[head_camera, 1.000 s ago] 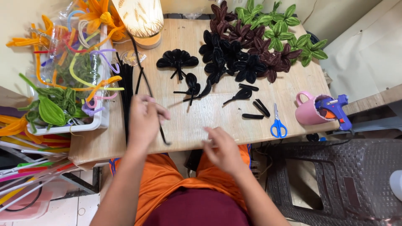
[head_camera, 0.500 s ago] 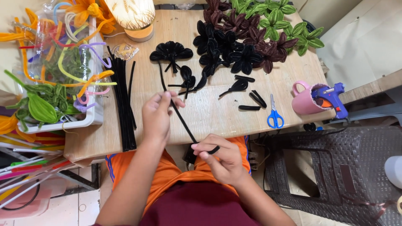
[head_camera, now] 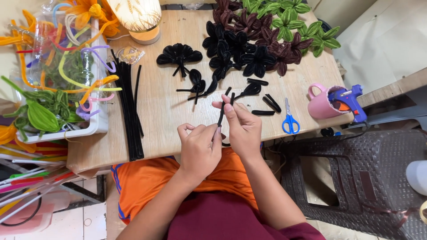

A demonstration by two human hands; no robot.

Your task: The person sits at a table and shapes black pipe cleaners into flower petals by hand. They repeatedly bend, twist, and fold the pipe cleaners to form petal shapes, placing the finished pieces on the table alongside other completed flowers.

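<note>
Both hands are working one black pipe cleaner [head_camera: 221, 116] right over the near edge of the wooden table [head_camera: 164, 111]. The left hand [head_camera: 199, 149] is pinching the lower end between thumb and fingers, and the right hand [head_camera: 242, 129] is gripping the upper bit, fingertips closed around it, so the stem is sticking up and slightly away between them. The two hands are touching each other, pretty much knuckle to knuckle.

Stuff sitting around: a bundle of straight black stems [head_camera: 130, 111] is lying just left of the hands, next to a white tray [head_camera: 95, 126] that's overflowing with green, orange and purple pipe cleaners. Finished black flowers [head_camera: 231, 49] are piling up at the far side, with darker maroon ones [head_camera: 284, 49] and green leaves [head_camera: 302, 22] behind them. A few short black cut pieces [head_camera: 267, 104] are lying just right of the hands, then blue scissors [head_camera: 290, 120], and a pink mug [head_camera: 322, 102] with a blue glue gun [head_camera: 349, 100] resting in it at the table's right edge. A lamp [head_camera: 138, 18] is standing at the far edge.
</note>
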